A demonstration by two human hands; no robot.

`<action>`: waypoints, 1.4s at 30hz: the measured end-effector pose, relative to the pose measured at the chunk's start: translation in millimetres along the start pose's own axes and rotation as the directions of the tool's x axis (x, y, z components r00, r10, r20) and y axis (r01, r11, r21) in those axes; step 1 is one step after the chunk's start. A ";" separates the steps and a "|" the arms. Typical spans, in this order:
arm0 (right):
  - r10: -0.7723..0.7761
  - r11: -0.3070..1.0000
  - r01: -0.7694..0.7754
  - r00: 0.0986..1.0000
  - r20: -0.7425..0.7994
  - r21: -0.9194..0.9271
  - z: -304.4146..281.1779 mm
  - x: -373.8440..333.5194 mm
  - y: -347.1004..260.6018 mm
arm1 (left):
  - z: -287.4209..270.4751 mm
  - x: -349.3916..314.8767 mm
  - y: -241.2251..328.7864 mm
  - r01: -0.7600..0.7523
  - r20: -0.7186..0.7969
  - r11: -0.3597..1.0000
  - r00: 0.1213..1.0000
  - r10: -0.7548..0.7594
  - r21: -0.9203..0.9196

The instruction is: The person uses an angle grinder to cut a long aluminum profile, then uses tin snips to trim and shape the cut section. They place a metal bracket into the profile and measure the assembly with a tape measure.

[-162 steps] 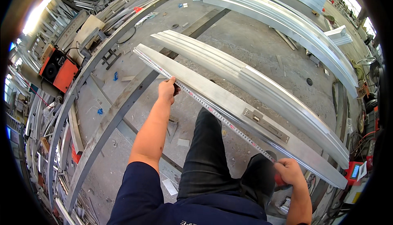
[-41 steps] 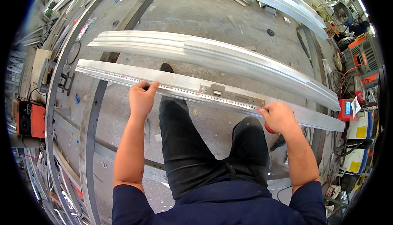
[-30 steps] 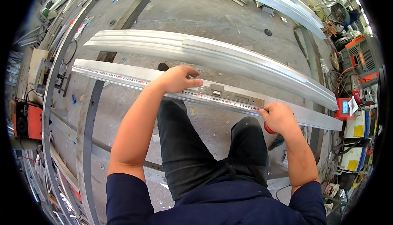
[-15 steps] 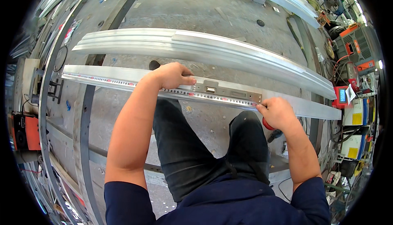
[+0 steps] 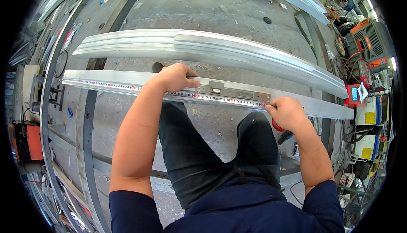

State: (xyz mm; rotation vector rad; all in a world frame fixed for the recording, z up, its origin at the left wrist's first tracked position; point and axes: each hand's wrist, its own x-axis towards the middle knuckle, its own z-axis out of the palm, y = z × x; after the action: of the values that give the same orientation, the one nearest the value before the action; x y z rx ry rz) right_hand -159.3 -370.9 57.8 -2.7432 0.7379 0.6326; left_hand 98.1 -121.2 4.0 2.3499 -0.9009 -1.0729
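A long silvery metal bar (image 5: 311, 106) lies crosswise in front of me. A flat metal plate with cut-outs (image 5: 257, 95) rests along it. My left hand (image 5: 173, 78) is closed over the bar at the plate's left end, thumb pressing there; its other fingertips are partly hidden. A tape measure's marked blade (image 5: 212, 98) runs from the bar's left end along the near side, just below the plate. At the plate's right end my right hand (image 5: 288, 113) grips the tape measure, pinching the blade. Only part of its red case (image 5: 277, 126) shows beneath my palm.
Beyond the bar lie several stacked metal profiles (image 5: 203, 46). Dark steel beams (image 5: 87, 123) support the work from below. On the right are a red device with a screen (image 5: 353, 96) and an orange-and-grey machine (image 5: 368, 42). My legs (image 5: 186, 144) are close under the bar.
The view has shifted slightly. Both hands keep their places on the plate, bar and tape measure, with no clear movement along them.
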 end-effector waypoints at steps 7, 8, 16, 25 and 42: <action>0.010 1.000 -0.009 1.000 0.019 -0.016 -3.3 -0.5 -2.8 | 0.8 -0.3 0.5 -0.001 -0.012 1.000 1.000 0.001 0.010; 0.010 1.000 -0.010 1.000 0.019 -0.016 -3.3 -0.4 -3.0 | 0.6 -0.3 0.6 -0.004 -0.011 1.000 1.000 0.004 0.015; 0.012 1.000 -0.012 1.000 0.011 -0.002 -2.4 -0.4 -2.8 | -1.9 -4.5 6.1 0.003 -0.010 0.999 1.000 -0.002 0.040; 0.034 0.999 -0.034 0.999 0.031 -0.021 -4.4 0.2 -5.3 | -1.2 -5.7 6.7 0.019 -0.014 0.999 1.000 -0.018 0.041; 0.018 1.000 -0.017 1.000 0.015 -0.018 -2.3 1.6 -2.6 | -2.8 -8.9 11.1 0.017 -0.003 0.999 1.000 -0.017 0.046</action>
State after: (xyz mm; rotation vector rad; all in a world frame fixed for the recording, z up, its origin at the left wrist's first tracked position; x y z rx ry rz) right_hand -155.9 -370.1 59.4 -2.7479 0.7575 0.6655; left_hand 91.5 -122.6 16.8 2.3995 -0.9157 -1.0665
